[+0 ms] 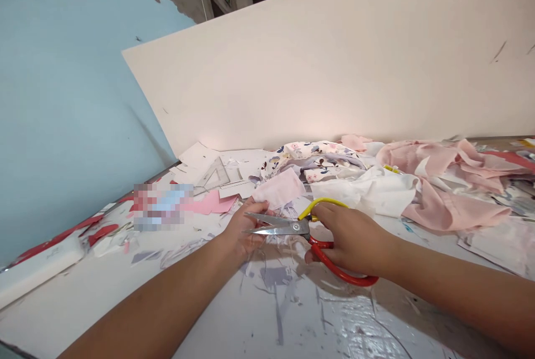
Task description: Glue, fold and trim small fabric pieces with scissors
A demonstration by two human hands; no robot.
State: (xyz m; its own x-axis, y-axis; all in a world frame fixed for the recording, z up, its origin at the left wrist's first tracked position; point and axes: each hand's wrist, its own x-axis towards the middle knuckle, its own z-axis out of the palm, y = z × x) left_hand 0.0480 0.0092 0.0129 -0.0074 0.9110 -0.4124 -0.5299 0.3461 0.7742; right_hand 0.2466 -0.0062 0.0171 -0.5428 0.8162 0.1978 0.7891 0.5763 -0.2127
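My right hand (346, 236) grips a pair of scissors (288, 227) with one yellow and one red handle. The blades are parted and point left, their tips in front of my left hand (246, 231). Between the fingers of that hand is a small piece of pale pink fabric (280, 187), held up above the table. The scissors' blades lie just below the fabric; whether they touch it I cannot tell. Part of my left fingers is hidden behind the blades.
Floral fabric (313, 153), white cloth (371, 189) and pink cloth (455, 203) lie heaped at the back and right. A clear set square (215, 174) and pink paper (213, 202) are on the left. A white board (313, 69) stands behind. Scraps litter the white table (234, 314).
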